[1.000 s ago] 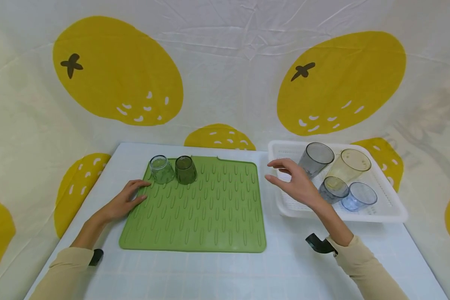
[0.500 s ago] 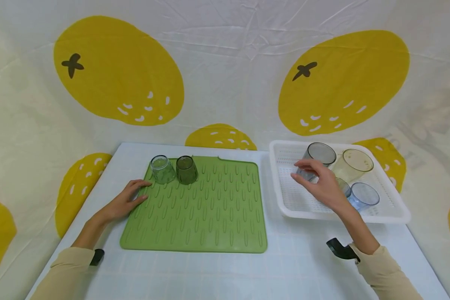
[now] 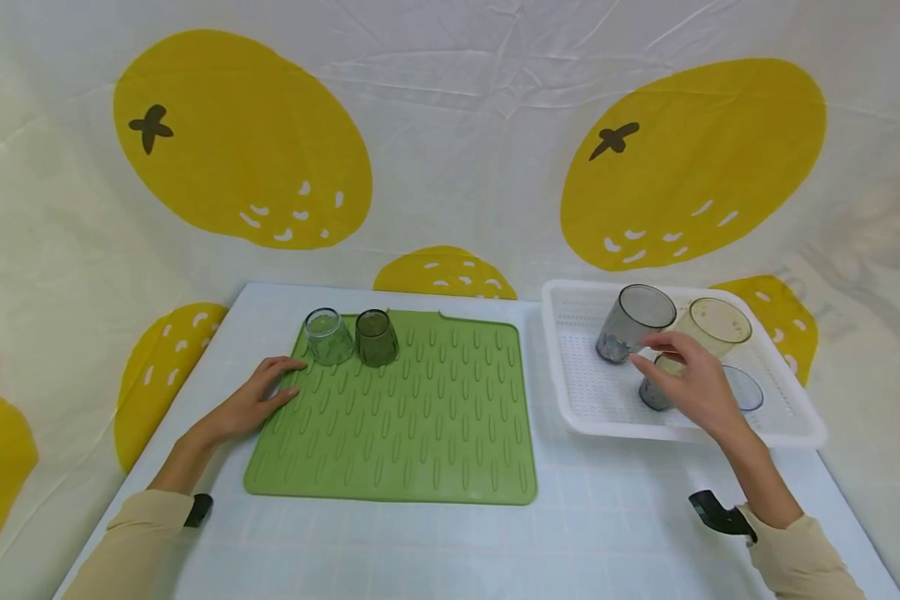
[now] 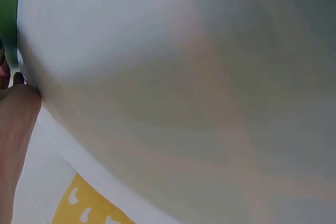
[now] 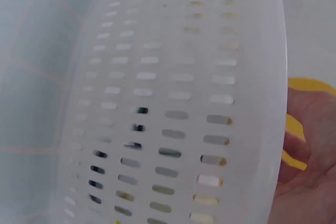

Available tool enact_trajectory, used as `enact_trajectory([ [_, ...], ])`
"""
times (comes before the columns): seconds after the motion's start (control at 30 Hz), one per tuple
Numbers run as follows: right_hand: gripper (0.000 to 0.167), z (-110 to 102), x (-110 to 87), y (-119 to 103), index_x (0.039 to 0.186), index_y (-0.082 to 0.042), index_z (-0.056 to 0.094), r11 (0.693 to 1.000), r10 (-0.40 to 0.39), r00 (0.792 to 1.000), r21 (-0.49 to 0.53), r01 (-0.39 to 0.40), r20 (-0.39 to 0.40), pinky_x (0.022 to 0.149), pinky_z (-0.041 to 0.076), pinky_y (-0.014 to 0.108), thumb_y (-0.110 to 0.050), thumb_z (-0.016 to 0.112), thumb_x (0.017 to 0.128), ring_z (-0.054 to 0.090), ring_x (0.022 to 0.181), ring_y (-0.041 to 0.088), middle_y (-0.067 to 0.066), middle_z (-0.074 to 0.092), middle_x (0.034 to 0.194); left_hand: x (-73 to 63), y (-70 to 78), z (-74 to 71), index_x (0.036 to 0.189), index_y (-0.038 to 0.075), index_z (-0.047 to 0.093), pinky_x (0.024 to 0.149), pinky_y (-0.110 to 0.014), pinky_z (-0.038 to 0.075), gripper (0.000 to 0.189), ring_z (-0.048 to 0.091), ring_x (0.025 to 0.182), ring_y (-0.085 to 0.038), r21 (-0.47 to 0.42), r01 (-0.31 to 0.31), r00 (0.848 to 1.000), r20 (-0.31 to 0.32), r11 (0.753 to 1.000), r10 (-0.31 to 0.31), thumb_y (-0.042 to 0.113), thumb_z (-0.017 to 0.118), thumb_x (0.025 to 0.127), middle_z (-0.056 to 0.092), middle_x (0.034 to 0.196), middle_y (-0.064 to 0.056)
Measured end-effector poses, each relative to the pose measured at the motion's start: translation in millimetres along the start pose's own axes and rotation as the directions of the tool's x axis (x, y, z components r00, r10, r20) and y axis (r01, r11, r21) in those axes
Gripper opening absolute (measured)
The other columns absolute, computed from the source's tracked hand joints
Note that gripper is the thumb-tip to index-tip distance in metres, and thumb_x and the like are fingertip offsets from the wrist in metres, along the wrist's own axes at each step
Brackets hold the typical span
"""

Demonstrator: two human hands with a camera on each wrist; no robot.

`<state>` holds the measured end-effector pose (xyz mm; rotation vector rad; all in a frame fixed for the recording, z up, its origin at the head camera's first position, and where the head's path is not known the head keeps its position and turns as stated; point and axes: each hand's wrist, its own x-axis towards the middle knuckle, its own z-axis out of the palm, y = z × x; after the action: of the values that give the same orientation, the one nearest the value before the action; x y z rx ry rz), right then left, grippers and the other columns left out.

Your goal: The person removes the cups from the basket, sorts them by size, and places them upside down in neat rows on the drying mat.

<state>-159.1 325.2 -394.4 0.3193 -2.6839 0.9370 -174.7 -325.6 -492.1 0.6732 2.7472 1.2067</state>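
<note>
Small grey glass (image 3: 654,395) in white basket (image 3: 583,387), 3 o'clock side of head view. Right hand (image 3: 696,382) right over it; grip part-open, thumb and fingers bent with a gap, nothing held; can't tell if touching rim. From that glass: tall grey glass (image 3: 630,321) at 11 o'clock, yellow glass (image 3: 720,320) at 2, blue glass (image 3: 747,388) at 3, partly hidden. Left hand (image 3: 253,402) rests at green mat's (image 3: 420,417) 9 o'clock edge, fingers loose, grip empty. Two green glasses (image 3: 330,340) at mat's 11. All on pale counter (image 3: 450,546).
</note>
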Motion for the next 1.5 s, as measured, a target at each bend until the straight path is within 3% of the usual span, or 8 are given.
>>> enact_trajectory([
  [0.1,0.038,-4,-2.2,7,0.126,0.003,0.062,0.999,0.043,0.999,-0.031,-0.044,-0.006,0.102,0.046,0.031,-0.017,0.075,0.096,0.055,0.115,0.038,0.023,0.061,0.124,-0.3,-1.1,0.2,0.143,-0.002,0.049,0.107,-0.044,0.034,0.041,0.036,0.136,-0.045,0.003,-0.006,1.0,-0.001,1.0,0.006,0.006,0.06,0.104,0.039,0.144,-0.026],
  [0.23,0.05,-8,-4.4,14,0.135,0.007,0.055,0.995,0.084,0.996,-0.061,-0.084,0.006,0.096,0.041,0.068,-0.019,0.074,0.096,0.048,0.121,0.05,0.031,0.053,0.133,-1.8,-2.7,1.0,0.143,-0.002,0.049,0.106,-0.051,0.034,0.041,0.035,0.136,-0.046,-0.002,0.0,1.0,-0.001,1.0,0.0,0.005,0.059,0.104,0.039,0.143,-0.027],
  [0.37,0.054,-11,-7.4,19,0.137,0.01,0.052,0.99,0.1,0.994,-0.101,-0.096,0.041,0.094,0.039,0.071,-0.019,0.074,0.097,0.045,0.121,0.053,0.035,0.047,0.136,-3.6,-3.2,2.0,0.143,-0.002,0.048,0.103,-0.06,0.033,0.041,0.034,0.137,-0.047,-0.017,0.01,1.0,0.003,1.0,-0.01,0.005,0.059,0.104,0.038,0.144,-0.027],
  [0.67,0.059,-16,-9.1,26,0.136,0.015,0.048,0.972,0.172,0.968,-0.192,-0.136,0.185,0.096,0.037,0.077,-0.02,0.074,0.096,0.037,0.125,0.06,0.043,0.039,0.138,-3.7,-1.3,2.6,0.144,-0.001,0.048,0.104,-0.062,0.032,0.042,0.033,0.138,-0.047,-0.031,0.028,1.0,0.011,0.999,-0.028,0.006,0.059,0.105,0.037,0.145,-0.027],
  [0.93,0.074,-18,-8.5,32,0.141,0.015,0.043,0.963,0.187,0.952,-0.238,-0.128,0.243,0.097,0.034,0.079,-0.023,0.081,0.09,0.033,0.127,0.064,0.047,0.035,0.14,-3.1,-0.7,2.4,0.143,-0.002,0.048,0.104,-0.06,0.033,0.041,0.035,0.137,-0.046,-0.024,0.012,1.0,0.007,1.0,-0.012,0.006,0.059,0.105,0.038,0.144,-0.026],
  [1.3,0.088,-18,-7.3,31,0.142,0.015,0.041,0.956,0.23,0.923,-0.249,-0.155,0.31,0.095,0.035,0.078,-0.028,0.088,0.082,0.03,0.125,0.063,0.047,0.034,0.138,-1.3,-0.5,0.0,0.144,-0.003,0.047,0.105,-0.067,0.03,0.042,0.033,0.137,-0.047,-0.037,0.017,1.0,0.011,0.999,-0.016,0.005,0.059,0.105,0.037,0.144,-0.028],
  [1.5,0.087,-17,-5.2,28,0.139,0.016,0.044,0.969,0.194,0.92,-0.215,-0.125,0.339,0.098,0.035,0.077,-0.029,0.09,0.08,0.034,0.126,0.061,0.043,0.043,0.137,0.1,-0.9,-0.7,0.144,-0.003,0.047,0.107,-0.07,0.028,0.042,0.032,0.138,-0.048,-0.039,0.028,0.999,0.016,0.999,-0.028,0.006,0.059,0.105,0.036,0.145,-0.029],
])
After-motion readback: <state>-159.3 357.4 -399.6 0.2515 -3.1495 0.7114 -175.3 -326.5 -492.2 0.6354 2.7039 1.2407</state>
